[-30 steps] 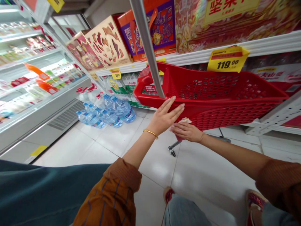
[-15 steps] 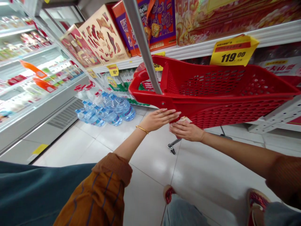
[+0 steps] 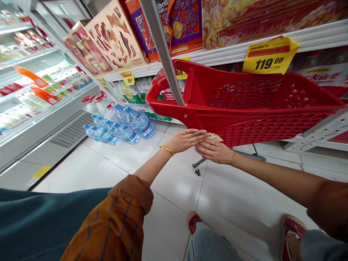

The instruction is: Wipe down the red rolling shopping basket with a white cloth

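My left hand (image 3: 189,140), with a gold bangle at the wrist, is stretched flat, its fingertips over the fingers of my right hand (image 3: 216,150). A small crumpled whitish piece (image 3: 215,137), perhaps tissue or a wrapper, shows at my right hand, between its thumb side and fingers. Nothing shows in my left hand. Just behind both hands stands a red shopping cart (image 3: 244,121) with a grey metal bar (image 3: 163,50); the basket's inside shows no goods.
Shelves behind the cart hold boxed goods (image 3: 115,40) and a yellow price tag (image 3: 269,58). Blue-tinted water bottles (image 3: 136,123) stand on the tiled floor (image 3: 168,224). A chilled display case (image 3: 54,141) runs along the left. A cart wheel (image 3: 197,171) is below my hands.
My left hand has moved slightly down and right, so its fingertips now overlap my right hand. The cart and shelves sit slightly further left in view.
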`<state>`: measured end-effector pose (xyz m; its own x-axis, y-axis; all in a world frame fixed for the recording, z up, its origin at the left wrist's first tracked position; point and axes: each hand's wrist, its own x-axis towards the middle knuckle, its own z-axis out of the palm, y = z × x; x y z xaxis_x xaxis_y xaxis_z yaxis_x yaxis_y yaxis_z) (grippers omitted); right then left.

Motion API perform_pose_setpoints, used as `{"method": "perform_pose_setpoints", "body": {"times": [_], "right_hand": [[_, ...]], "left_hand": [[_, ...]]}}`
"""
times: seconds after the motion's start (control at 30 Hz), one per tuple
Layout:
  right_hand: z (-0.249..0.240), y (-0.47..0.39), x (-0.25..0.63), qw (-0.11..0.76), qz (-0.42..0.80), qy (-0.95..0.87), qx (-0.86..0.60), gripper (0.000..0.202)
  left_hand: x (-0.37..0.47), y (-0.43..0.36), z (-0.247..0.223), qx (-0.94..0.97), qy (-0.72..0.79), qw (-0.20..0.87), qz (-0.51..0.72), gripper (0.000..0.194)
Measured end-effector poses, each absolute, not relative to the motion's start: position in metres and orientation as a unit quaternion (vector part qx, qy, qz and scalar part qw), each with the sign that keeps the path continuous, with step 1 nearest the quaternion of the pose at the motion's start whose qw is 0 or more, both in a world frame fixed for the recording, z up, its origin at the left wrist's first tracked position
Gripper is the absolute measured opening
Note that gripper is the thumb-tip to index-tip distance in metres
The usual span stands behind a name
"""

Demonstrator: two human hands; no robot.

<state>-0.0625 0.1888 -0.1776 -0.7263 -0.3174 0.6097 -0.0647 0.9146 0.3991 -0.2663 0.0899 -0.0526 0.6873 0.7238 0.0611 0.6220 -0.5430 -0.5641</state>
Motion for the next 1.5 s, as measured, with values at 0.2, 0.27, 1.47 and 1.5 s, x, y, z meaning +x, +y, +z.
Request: {"method": "perform_pose_setpoints", "body": {"times": [0.2, 0.27, 1.47, 1.5], "right_hand": [[-0.187, 0.195, -0.069, 0.337, -0.167, -0.920, 0.112, 0.040], [-0.197, 0.194, -0.068, 0.327, -0.144, -0.928, 0.108, 0.043], [-0.265, 0.199, -0.057, 0.251, -0.140, -0.950, 0.126, 0.032], [-0.263, 0.200, -0.054, 0.258, -0.133, -0.948, 0.129, 0.032]], "left_hand": [[-0.267, 0.096, -0.063, -0.870, -0.385, 0.298, 0.078, 0.047], [-0.269, 0.098, -0.061, -0.869, -0.382, 0.303, 0.080, 0.047], [-0.258, 0.106, -0.087, -0.860, -0.383, 0.314, 0.123, 0.053], [-0.258, 0.106, -0.087, -0.860, -0.384, 0.314, 0.124, 0.054]]}}
